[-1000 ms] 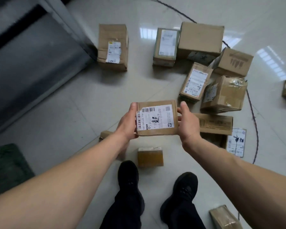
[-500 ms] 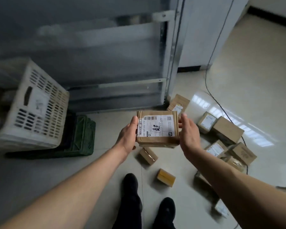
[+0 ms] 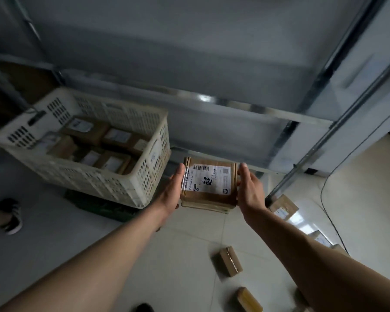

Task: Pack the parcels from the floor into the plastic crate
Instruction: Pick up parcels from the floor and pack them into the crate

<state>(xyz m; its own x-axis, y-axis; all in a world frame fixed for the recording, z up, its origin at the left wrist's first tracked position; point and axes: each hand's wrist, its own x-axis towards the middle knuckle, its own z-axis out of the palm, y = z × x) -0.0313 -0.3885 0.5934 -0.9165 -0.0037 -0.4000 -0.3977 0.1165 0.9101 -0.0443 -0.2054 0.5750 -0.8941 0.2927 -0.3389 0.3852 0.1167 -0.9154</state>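
Observation:
A brown cardboard parcel (image 3: 208, 195) with a white shipping label hangs in the air just right of the white plastic crate (image 3: 144, 176). My left hand (image 3: 172, 190) presses its left side with straight fingers. My right hand (image 3: 250, 190) lies along its right side, fingers straight too. Several labelled parcels (image 3: 113, 162) lie inside the crate. The held parcel is lower than the crate's rim and outside it.
The crate stands on a dark green crate (image 3: 104, 208). Loose parcels lie on the tiled floor (image 3: 227, 261), (image 3: 249, 300), (image 3: 283, 206). A metal shelf frame (image 3: 212, 102) runs behind. Another person's shoe (image 3: 10, 216) is at the left, a black cable (image 3: 331, 221) at the right.
My view has swung left from the pile of parcels to the crate. Both hands have carried the parcel with them, and the crate's inside is now in sight.

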